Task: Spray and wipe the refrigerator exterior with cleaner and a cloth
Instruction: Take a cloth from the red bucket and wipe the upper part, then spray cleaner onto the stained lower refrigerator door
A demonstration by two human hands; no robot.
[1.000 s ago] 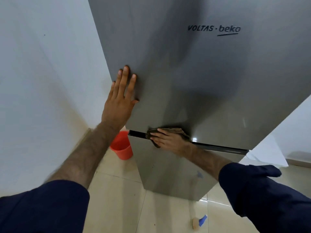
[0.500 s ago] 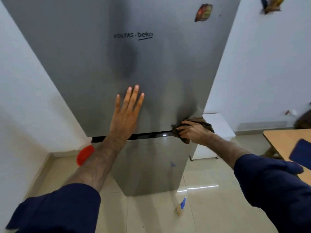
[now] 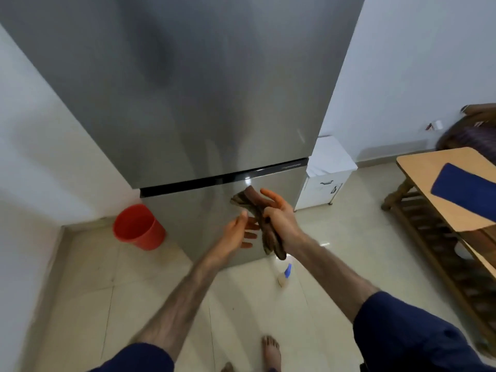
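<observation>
The fridge (image 3: 188, 89) fills the upper centre of the frame, its grey doors parted by a dark gap (image 3: 222, 181) at mid-height. A brown cloth (image 3: 264, 226) is held in front of the lower door, just below that gap at centre frame; whether it touches the door cannot be told. The right hand (image 3: 279, 217) is closed in a grip around the cloth's middle, the ends hanging above and below the fist. The left hand (image 3: 239, 232) is seen just left of it, open, fingers spread, nothing gripped. A spray bottle (image 3: 284, 275) is seen on the floor (image 3: 94, 277) at the fridge's foot, below the cloth. A red bucket (image 3: 138, 228) stands at left by the fridge's corner. A white cabinet (image 3: 326, 175) is set right of the fridge. At right, a wooden worktop (image 3: 429, 189) carries a blue pad (image 3: 464, 191). Bare feet (image 3: 271, 350) are seen at bottom.
</observation>
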